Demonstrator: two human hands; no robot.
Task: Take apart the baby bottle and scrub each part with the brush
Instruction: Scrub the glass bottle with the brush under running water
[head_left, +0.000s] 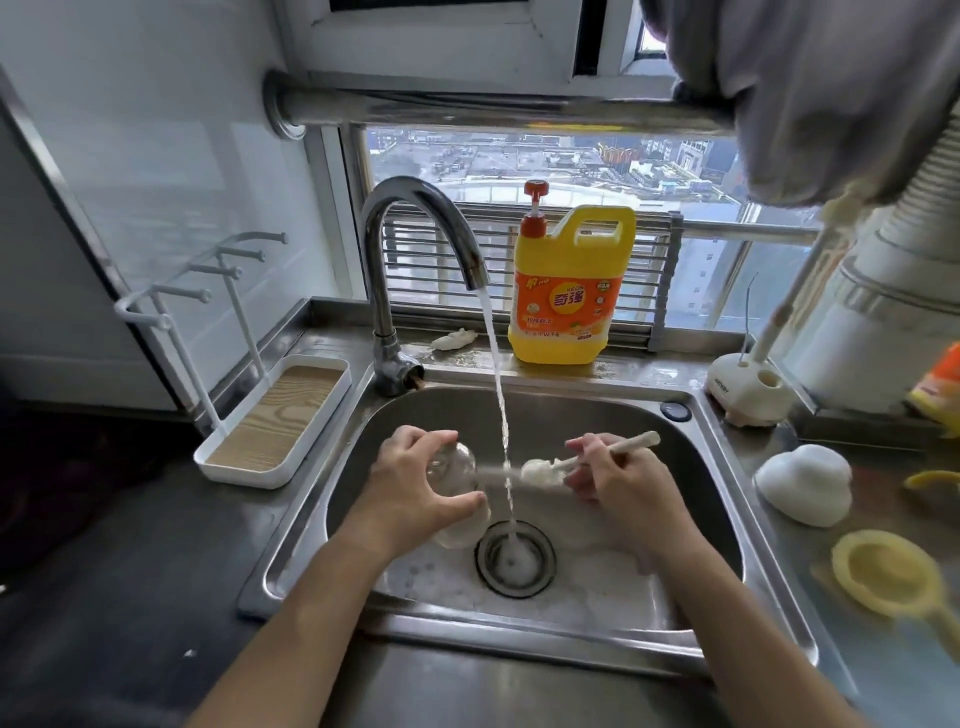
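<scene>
Left hand (415, 483): grip curled round clear bottle (460, 470), low over sink (597, 410). Right hand (618, 483): grip holding brush (545, 467) by its handle, head beside bottle mouth, under running tap (415, 208). Risks: wet, soapy bottle slipping loose; stream hitting bristles, likely spraying beyond the sink.

Reached in from the bottom edge with both arms bare, the left forearm (291, 613) slanting up to the right and the right forearm (727, 597) slanting up to the left, wrists well apart. Curled the left hand (415, 478) round a clear bottle (454, 462), back of the hand up, thumb stretched along the near side, fingers arched over the far side. Gripped a brush (540, 470) in the right hand (618, 483), fingers folded round the handle, knuckles up. Held both hands at about the same level, near each other but apart.
</scene>
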